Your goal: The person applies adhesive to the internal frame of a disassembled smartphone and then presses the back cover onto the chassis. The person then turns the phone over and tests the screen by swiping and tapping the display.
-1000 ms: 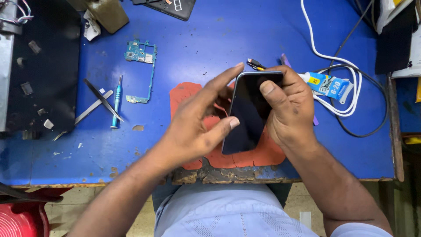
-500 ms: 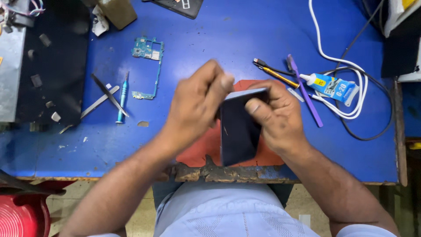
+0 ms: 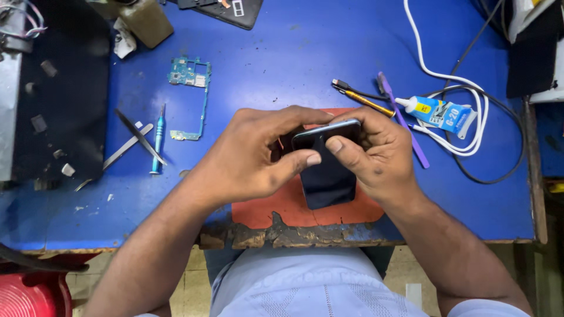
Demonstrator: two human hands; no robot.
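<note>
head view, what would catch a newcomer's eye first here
Both hands meet at the middle of the blue table, the left hand and right hand gripping a dark phone over a red mat. Left of them lie a green circuit board, tweezers and a blue screwdriver; right lies a glue tube.

Glossy glass phone [image 3: 329, 176] over worn rubbery mat [image 3: 264, 214]

One dark phone [image 3: 328, 176], two hands, one blue screwdriver [image 3: 157, 140], one circuit board [image 3: 189, 94], one glue tube [image 3: 437, 110], one white cable [image 3: 446, 76]
</note>
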